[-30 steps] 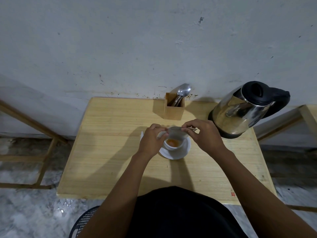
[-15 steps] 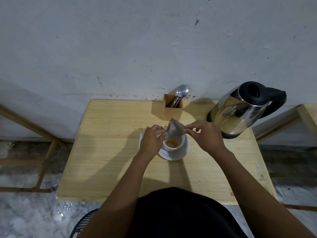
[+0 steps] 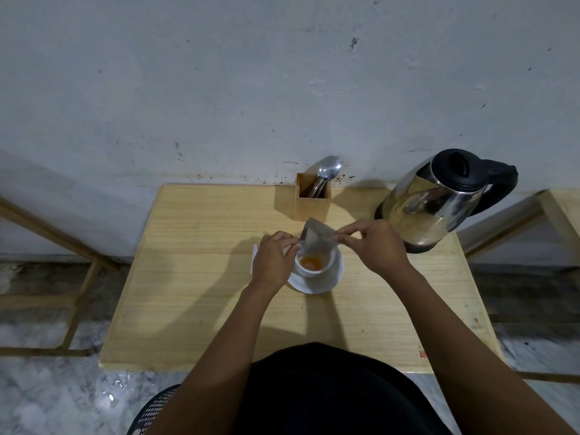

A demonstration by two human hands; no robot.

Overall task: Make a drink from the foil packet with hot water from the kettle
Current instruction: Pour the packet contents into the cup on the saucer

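Observation:
A silver foil packet (image 3: 317,236) is held tilted just above a white cup (image 3: 314,269) that stands on a white saucer (image 3: 329,282) in the middle of the wooden table (image 3: 204,277). Orange powder (image 3: 310,262) lies in the cup's bottom. My left hand (image 3: 273,262) pinches the packet's lower left corner beside the cup. My right hand (image 3: 375,243) pinches its right edge. A steel kettle (image 3: 436,199) with a black lid and handle stands at the table's back right.
A small wooden holder (image 3: 312,200) with a metal spoon (image 3: 328,171) stands at the back edge against the grey wall. A white paper (image 3: 253,259) peeks out left of my left hand. Wooden frames flank the table on a marble floor.
The packet went from lying flat over the cup to being lifted and tipped up on its corner. Both hands stayed at the cup, the right one rising slightly.

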